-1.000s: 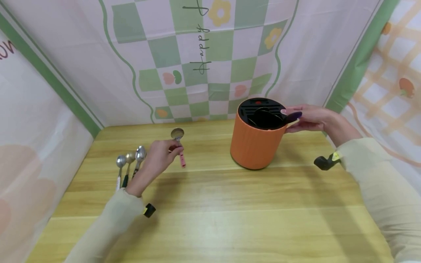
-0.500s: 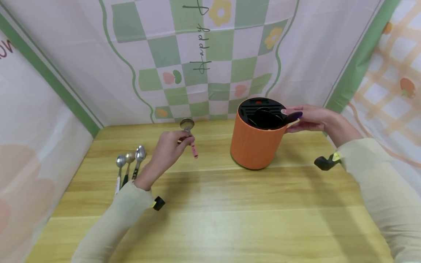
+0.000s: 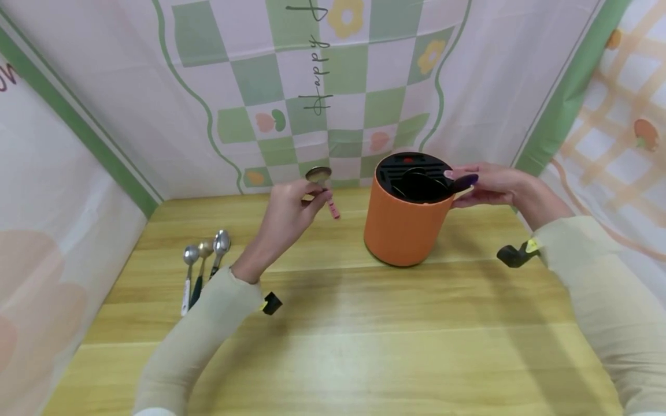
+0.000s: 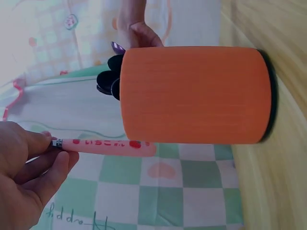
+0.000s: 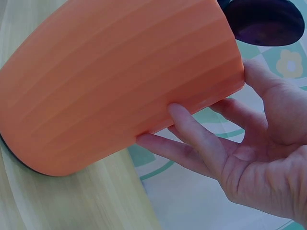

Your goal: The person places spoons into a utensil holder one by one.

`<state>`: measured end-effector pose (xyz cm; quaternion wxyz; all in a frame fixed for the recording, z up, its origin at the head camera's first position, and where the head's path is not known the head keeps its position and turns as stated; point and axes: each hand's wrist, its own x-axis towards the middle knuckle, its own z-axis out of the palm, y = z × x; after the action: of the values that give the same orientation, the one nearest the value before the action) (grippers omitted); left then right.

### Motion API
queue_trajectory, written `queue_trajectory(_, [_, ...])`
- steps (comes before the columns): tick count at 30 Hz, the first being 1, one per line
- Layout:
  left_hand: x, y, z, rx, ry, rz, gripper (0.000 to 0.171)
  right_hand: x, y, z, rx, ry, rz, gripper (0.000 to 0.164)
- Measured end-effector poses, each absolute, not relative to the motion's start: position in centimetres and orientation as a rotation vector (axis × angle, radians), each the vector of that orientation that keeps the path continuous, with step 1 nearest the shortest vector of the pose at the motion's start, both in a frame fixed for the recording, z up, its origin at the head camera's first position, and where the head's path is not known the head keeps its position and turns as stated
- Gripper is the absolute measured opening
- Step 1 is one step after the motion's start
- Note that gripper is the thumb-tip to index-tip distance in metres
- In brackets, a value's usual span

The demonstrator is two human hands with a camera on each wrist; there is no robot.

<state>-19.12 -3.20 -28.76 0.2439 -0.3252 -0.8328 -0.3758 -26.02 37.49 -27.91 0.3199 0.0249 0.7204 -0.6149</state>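
My left hand pinches a spoon with a pink handle and a round metal bowl, held up left of an orange utensil holder. The handle's free end points toward the holder. In the left wrist view the thumb and fingers meet at the metal neck, and the bowl is out of sight. At the holder's right side my right hand holds its upper edge; the right wrist view shows fingertips against the ribbed wall. A dark purple rounded piece sticks out beside that hand.
Several spoons lie side by side on the wooden table at the left, partly behind the left forearm. The holder's black slotted top has a large opening with dark rounded shapes in it. A patterned cloth hangs behind the table.
The left hand has carried the pink-handled spoon right, up and away from the lying spoons, nearer to the holder. The right hand and the holder stay in place.
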Motion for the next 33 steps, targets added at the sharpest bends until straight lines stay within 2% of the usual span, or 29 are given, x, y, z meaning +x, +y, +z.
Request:
queue_trajectory(12, [-20.3, 0.0, -26.5, -0.952, -2.197, -1.103, 0.012, -26.0, 37.6, -27.8, 0.062, 1.885, -1.614, 0.019])
queue_trajectory(23, [-21.3, 2.7, -24.6, -1.046, -2.124, -1.14, 0.015, -25.9, 37.4, -27.9, 0.065, 1.931, -1.6, 0.012])
queue_trajectory(33, [-22.5, 4.8, -24.6, -1.07, -2.152, -1.246, 0.014, -25.8, 37.4, -27.8, 0.061, 1.877, -1.637, 0.018])
